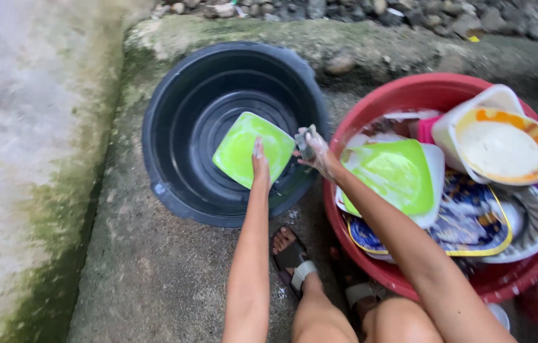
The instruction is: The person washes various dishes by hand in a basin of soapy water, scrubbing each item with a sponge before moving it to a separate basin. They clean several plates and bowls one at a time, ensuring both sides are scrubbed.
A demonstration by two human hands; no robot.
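Note:
My left hand (pixel 260 166) grips the near edge of a square green plate (pixel 247 146) and holds it tilted over a large black basin (pixel 173 101). My right hand (pixel 317 152), wet with suds, is closed on a small grey sponge (pixel 305 143) just right of the plate, above the gap between the black basin and a red basin (pixel 408 89). In the red basin lies another green square plate (pixel 391 174) on top of a white one, covered in foam.
The red basin also holds a blue patterned plate (pixel 472 219), a white container (pixel 453 124), an orange-rimmed bowl (pixel 507 147) and a scalloped dish (pixel 536 222). My sandalled feet (pixel 291 257) rest on concrete. A mossy wall (pixel 27 159) rises at left; rocks (pixel 408 13) lie behind.

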